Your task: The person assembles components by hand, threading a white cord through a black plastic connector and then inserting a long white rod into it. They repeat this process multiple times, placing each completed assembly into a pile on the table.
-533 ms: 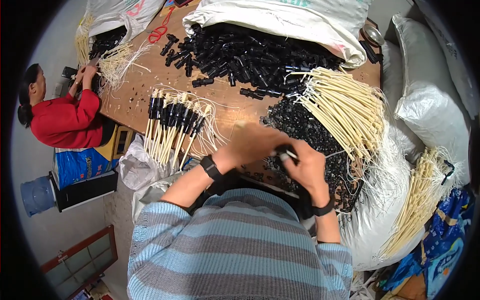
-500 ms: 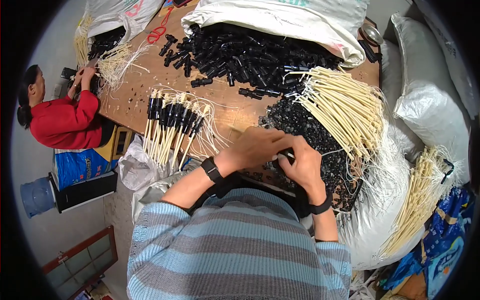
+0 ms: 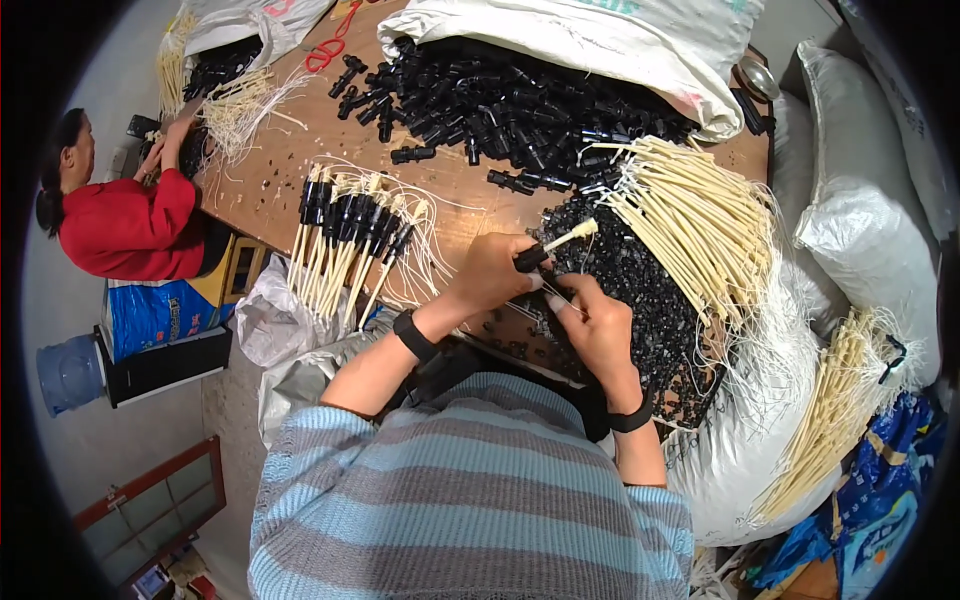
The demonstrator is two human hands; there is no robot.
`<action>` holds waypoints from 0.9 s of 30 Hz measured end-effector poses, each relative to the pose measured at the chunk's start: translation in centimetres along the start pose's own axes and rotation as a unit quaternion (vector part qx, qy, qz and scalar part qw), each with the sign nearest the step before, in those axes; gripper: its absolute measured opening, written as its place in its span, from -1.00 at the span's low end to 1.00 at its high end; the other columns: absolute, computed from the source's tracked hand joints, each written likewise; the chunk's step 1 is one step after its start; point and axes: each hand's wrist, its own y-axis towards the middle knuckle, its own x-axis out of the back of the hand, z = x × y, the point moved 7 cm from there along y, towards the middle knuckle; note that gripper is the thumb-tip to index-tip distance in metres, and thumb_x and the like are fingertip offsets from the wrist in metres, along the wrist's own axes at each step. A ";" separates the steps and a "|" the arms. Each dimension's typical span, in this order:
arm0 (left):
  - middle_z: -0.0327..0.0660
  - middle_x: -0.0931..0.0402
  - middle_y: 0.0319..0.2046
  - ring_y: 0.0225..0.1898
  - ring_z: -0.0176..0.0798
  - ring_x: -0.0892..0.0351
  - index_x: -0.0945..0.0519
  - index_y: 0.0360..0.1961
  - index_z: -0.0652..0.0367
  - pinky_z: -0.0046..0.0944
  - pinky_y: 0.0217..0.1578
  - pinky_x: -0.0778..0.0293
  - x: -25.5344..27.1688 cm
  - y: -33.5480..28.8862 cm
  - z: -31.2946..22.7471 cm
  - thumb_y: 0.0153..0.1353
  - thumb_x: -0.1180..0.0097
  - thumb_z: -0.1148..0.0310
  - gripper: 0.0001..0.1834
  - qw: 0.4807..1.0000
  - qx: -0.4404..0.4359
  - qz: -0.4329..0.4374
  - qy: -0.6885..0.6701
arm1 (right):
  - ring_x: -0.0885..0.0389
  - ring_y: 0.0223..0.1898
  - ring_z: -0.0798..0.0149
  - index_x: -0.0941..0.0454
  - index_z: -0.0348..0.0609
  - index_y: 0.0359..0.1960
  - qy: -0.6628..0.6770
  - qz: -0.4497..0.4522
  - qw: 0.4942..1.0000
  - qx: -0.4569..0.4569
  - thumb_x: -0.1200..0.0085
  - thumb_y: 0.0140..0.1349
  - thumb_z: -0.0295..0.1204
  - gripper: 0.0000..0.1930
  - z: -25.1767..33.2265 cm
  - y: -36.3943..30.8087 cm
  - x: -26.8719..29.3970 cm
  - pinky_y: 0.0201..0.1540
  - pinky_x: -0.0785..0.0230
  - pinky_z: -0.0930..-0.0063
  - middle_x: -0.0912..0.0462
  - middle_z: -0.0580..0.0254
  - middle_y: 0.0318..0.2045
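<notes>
My left hand (image 3: 490,275) grips a black plastic fitting with a cream tube (image 3: 560,240) sticking out toward the upper right. My right hand (image 3: 595,325) is close below it, fingers pinching thin white strings at the fitting's lower end. Both hands hover over a heap of small black pieces (image 3: 640,290) on the wooden table (image 3: 290,170). To the left lies a row of finished black-capped cream tubes (image 3: 345,240). A bundle of loose cream tubes (image 3: 690,220) lies to the right.
A big pile of black fittings (image 3: 500,100) spills from a white sack (image 3: 600,40) at the back. A person in red (image 3: 125,225) works at the table's left end. Red scissors (image 3: 325,50) lie far back. More white sacks (image 3: 860,220) and cream tubes (image 3: 830,420) stand right.
My hands came together and rose slightly. A black fitting with a cream tube now stands out of my left hand, and my right fingers have shifted under it onto the strings.
</notes>
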 end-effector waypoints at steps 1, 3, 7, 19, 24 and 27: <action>-0.23 -0.57 -0.46 -0.40 -0.37 -0.54 -0.63 -0.20 0.24 -0.35 -0.29 -0.46 0.0 -0.1 -0.2 -0.02 -0.17 0.59 -0.71 0.999 -0.005 0.025 0.037 | -0.63 -0.56 0.06 -0.62 -0.13 -0.31 0.029 -0.015 0.999 -0.001 -0.20 0.09 -0.43 -0.86 -0.1 -0.1 0.2 -0.53 -0.43 0.27 -0.64 0.09 -0.54; -0.18 -0.57 -0.40 -0.34 -0.26 -0.56 -0.61 -0.15 0.21 -0.29 -0.24 -0.46 0.3 -0.3 0.3 -0.04 -0.15 0.62 -0.65 0.996 -0.058 0.000 0.071 | -0.61 -0.61 0.07 -0.61 -0.15 -0.36 -0.003 -0.027 1.000 0.014 -0.14 0.11 -0.48 -0.92 0.2 -0.1 0.2 -0.57 -0.41 0.29 -0.62 0.08 -0.59; -0.09 -0.55 -0.23 -0.13 0.03 -0.54 -0.55 -0.04 0.12 -0.11 -0.11 -0.45 0.5 -0.9 0.0 -0.05 -0.11 0.64 -0.54 0.972 -0.126 -0.011 0.198 | -0.53 -0.71 0.28 -0.65 -0.14 -0.31 -0.037 -0.095 0.995 0.024 -0.18 0.11 -0.53 -0.90 0.7 0.2 1.2 -0.61 -0.33 0.46 -0.52 0.15 -0.72; -0.09 -0.57 -0.13 -0.06 0.04 -0.54 -0.55 -0.03 0.14 -0.08 -0.05 -0.45 -0.9 -0.9 -1.0 -0.01 -0.11 0.61 -0.56 0.968 -0.137 0.054 0.204 | -0.56 -0.67 0.22 -0.62 -0.18 -0.29 -0.021 -0.074 0.995 0.061 -0.15 0.12 -0.54 -0.88 0.2 0.4 0.0 -0.57 -0.36 0.42 -0.54 0.13 -0.68; -0.10 -0.59 -0.23 -0.14 0.05 -0.57 -0.50 0.00 0.13 -0.09 -0.14 -0.47 -1.7 -0.6 -1.0 -0.02 -0.08 0.62 -0.53 0.977 -0.075 0.158 0.125 | -0.61 -0.56 0.01 -0.55 -0.23 -0.23 0.034 0.007 0.998 0.054 -0.09 0.17 -0.55 -0.87 0.7 0.3 -0.9 -0.51 -0.41 0.32 -0.59 0.00 -0.56; -0.11 -0.59 -0.32 -0.22 0.02 -0.57 -0.52 -0.09 0.11 -0.11 -0.22 -0.47 -1.7 -0.7 -0.8 -0.06 -0.12 0.61 -0.58 0.988 -0.077 0.133 0.021 | -0.61 -0.57 0.01 -0.55 -0.22 -0.22 -0.007 0.001 0.998 0.056 -0.12 0.18 -0.52 -0.87 0.3 0.0 -1.1 -0.51 -0.42 0.31 -0.60 0.00 -0.55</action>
